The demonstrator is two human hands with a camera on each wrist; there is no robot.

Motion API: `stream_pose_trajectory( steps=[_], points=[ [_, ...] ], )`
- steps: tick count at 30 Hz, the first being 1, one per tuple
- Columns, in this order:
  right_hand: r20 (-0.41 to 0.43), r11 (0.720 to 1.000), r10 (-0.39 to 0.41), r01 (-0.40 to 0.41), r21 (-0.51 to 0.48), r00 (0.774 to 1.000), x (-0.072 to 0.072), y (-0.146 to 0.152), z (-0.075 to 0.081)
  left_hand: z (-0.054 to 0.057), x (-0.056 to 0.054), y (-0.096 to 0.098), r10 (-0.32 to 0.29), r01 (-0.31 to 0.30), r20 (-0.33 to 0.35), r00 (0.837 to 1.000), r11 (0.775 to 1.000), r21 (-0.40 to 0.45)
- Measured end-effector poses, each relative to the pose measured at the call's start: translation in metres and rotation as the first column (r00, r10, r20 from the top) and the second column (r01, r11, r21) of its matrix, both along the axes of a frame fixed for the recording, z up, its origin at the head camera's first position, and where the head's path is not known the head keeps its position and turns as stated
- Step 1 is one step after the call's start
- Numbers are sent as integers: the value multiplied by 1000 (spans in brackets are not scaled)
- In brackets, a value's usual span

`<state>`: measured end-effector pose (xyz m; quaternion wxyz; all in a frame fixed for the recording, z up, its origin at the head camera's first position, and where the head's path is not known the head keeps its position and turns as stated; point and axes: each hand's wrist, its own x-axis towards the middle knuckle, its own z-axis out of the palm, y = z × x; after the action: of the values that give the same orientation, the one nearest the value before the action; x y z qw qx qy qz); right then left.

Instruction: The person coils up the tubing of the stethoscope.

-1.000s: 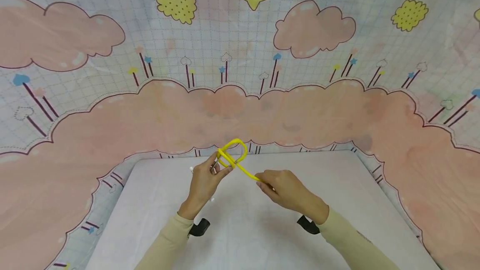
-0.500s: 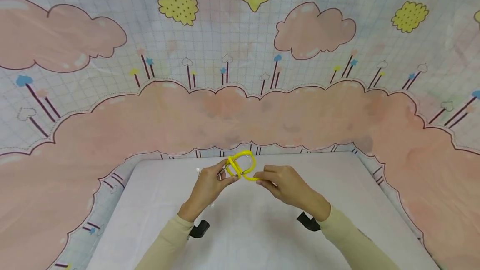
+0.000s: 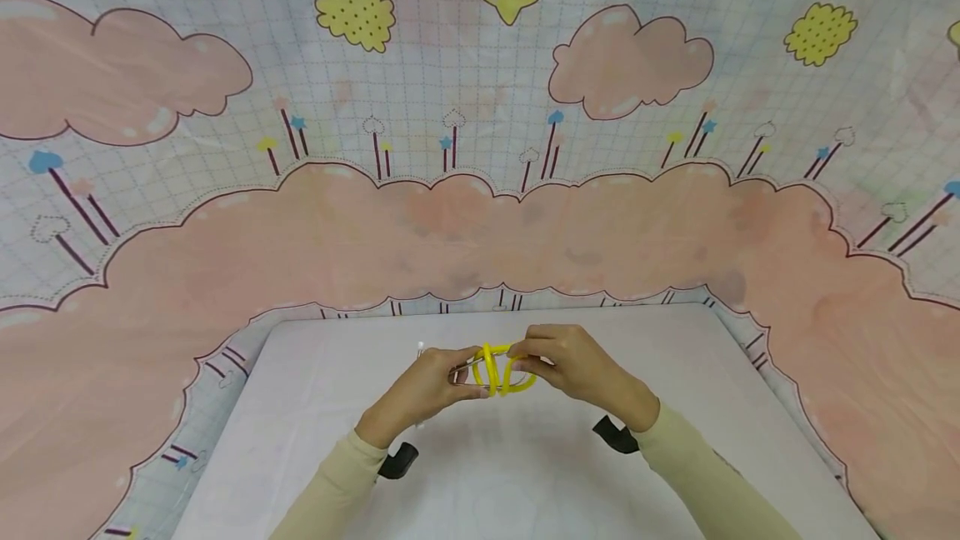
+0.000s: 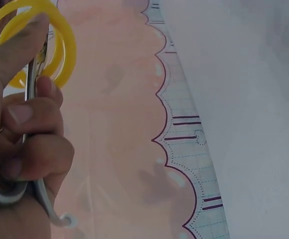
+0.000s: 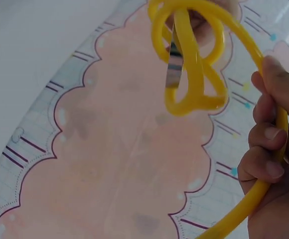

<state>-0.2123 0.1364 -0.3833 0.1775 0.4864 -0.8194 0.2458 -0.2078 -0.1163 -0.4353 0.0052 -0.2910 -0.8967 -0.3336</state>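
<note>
My left hand [image 3: 429,380] grips a shiny metal piece with hooked, white-tipped ends. In the left wrist view its bars [image 4: 30,82] run between curled fingers, the index finger lying across the yellow coils. A soft yellow tube [image 3: 491,372] winds in several loops round the far part of the metal. Close on its right, my right hand [image 3: 573,365] pinches the tube between thumb and fingers. The right wrist view shows the tube's length [image 5: 251,196] passing through that hand, and a flat metal strip [image 5: 174,69] inside the loops. Both hands are held above the white table.
The white table [image 3: 525,473] spreads beneath the hands, its far edge just beyond them. Behind and around it hangs a cloth [image 3: 480,232] printed with clouds and stars. Black pieces [image 3: 617,434] show beneath both wrists.
The left hand has turned and come lower and to the right with the metal piece. The right hand, formerly pulling the tube out to the side, is now right at the loops.
</note>
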Motion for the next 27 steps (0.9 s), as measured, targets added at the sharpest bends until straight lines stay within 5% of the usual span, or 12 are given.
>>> stream_pose_trajectory(
  steps=[7, 17, 27],
  points=[
    [29, 1000, 24, -24, -3, 999, -4, 1, 1, -1, 4, 3, -103, 104, 22, 994, 993, -54],
    [198, 991, 74, -49, -129, 977, -13, 7, -6, 8, 14, 8, -201, 201, 9, 980, 979, -13],
    [394, 944, 189, -56, -325, 899, -24, 5, -27, 10, 16, 8, -224, 227, -44, 974, 969, 99]
  ],
)
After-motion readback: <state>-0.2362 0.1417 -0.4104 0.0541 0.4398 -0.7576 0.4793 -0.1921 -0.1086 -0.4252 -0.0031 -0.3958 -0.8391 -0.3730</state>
